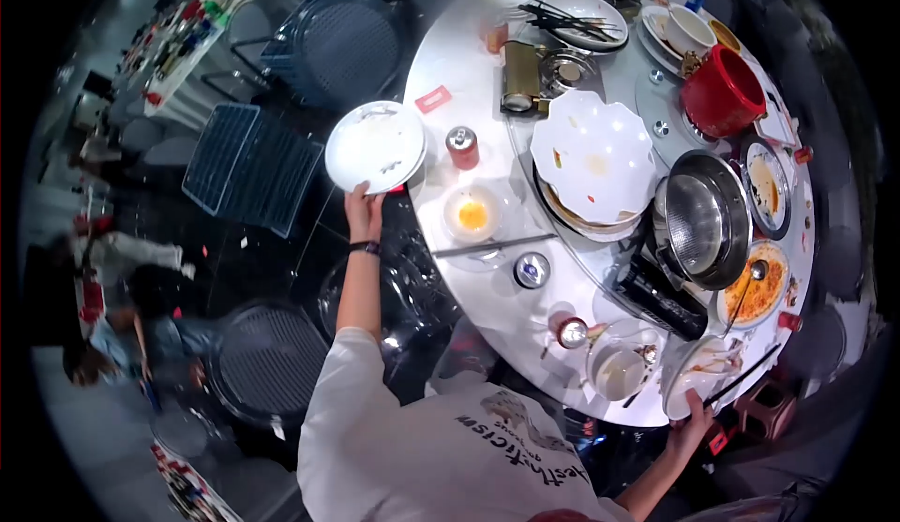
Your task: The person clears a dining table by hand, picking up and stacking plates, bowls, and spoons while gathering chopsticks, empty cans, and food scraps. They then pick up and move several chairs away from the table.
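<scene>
Pinching stacked white plates (375, 142) by rim, left hand (364, 211), 9 o'clock of round table (459, 58) | Pinching white bowl (678, 391), right hand (696, 416), 5 o'clock | Wearing T-shirt (422, 442) lettered "…ticism," 7 o'clock

A round white-topped table (502, 306) carried a clear glass turntable (647, 102) at its centre. Near the rim at ten o'clock lay a small red card (433, 99), with an upright red drink can (463, 151) between nine and ten. A portable gas stove (553, 72) stood at eleven. A silver-topped can (532, 271) stood between seven and eight, and another drink can (568, 331) between six and seven. An orange-sauced dish (769, 292) sat at four, and a white bowl (677, 393) was at the rim between five and six.
</scene>
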Tool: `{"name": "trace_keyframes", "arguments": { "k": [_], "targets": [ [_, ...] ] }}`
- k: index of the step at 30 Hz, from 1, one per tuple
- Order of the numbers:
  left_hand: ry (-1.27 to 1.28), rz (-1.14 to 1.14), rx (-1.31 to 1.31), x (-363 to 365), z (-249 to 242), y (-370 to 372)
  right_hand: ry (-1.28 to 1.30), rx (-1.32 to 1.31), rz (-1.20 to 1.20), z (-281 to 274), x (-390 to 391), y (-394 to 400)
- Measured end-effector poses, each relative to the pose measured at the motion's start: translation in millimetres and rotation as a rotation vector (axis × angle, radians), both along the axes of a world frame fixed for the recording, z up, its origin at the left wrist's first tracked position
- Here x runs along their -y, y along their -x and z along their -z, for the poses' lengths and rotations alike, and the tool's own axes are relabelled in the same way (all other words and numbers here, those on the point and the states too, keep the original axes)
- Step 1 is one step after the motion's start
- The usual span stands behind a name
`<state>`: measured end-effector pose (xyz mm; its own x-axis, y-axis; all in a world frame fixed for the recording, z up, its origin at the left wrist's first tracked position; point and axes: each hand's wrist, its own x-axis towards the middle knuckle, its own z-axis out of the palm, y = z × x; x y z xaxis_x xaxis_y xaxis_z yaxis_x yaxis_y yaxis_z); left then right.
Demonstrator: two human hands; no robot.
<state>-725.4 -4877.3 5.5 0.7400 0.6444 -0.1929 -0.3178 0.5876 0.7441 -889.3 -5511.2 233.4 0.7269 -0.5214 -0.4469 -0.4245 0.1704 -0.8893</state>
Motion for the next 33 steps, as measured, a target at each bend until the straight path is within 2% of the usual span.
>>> {"name": "trace_keyframes", "arguments": {
  "k": [1,5,7,11,12,13,14,15,17,19,21,23,26,28,31,33],
  "targets": [
    [-0.010,0.043,0.004,-1.8,-2.2,-33.4,0.029,0.001,0.058,-5.5,-14.4,0.2],
    [0.071,0.137,-0.091,-23.7,53.2,-153.4,0.119,-0.071,0.252,-9.4,-42.1,18.2],
    [0.188,0.203,-0.099,-9.0,60.4,-193.7,0.119,-0.104,0.297,-8.0,-48.9,25.4],
    [0.047,0.305,-0.254,2.3,97.6,-225.8,0.133,-0.098,0.378,-1.3,-59.6,35.6],
    [-0.025,0.358,-0.303,2.6,97.0,-224.8,0.149,-0.093,0.429,0.1,-63.9,34.3],
    [-0.174,0.397,-0.474,-1.0,95.7,-217.5,0.141,-0.120,0.420,1.7,-63.5,34.7],
    [-0.479,0.458,-0.635,-5.3,82.0,-201.3,0.133,-0.149,0.411,3.5,-61.6,37.7],
    [-0.776,0.287,-0.653,-8.9,84.8,-182.4,0.103,-0.137,0.383,9.9,-57.5,43.3],
    [-1.187,0.216,-0.608,-4.3,80.2,-133.0,0.094,-0.133,0.375,19.9,-63.3,42.0],
    [-1.204,0.528,-0.567,28.3,48.9,-68.4,0.050,-0.124,0.302,24.6,-65.8,41.1],
    [-0.913,0.822,-0.627,65.5,31.0,-29.7,-0.004,-0.124,0.211,30.1,-71.4,41.6],
    [-0.614,0.862,-0.612,88.3,22.7,-16.4,-0.004,-0.149,0.192,30.8,-85.3,31.5],
    [-0.559,0.794,-0.568,86.5,44.4,-13.3,0.001,-0.158,0.147,33.6,-101.0,24.8],
    [-0.509,0.763,-0.561,95.5,20.4,-6.3,-0.007,-0.180,0.081,39.9,-101.6,24.4],
    [-0.358,0.843,-0.471,94.6,-5.8,1.4,-0.065,-0.219,-0.027,52.9,-99.1,28.1],
    [-0.190,0.877,-0.417,105.4,-30.2,4.8,-0.105,-0.158,0.001,53.8,-105.7,31.2]
  ]
}}
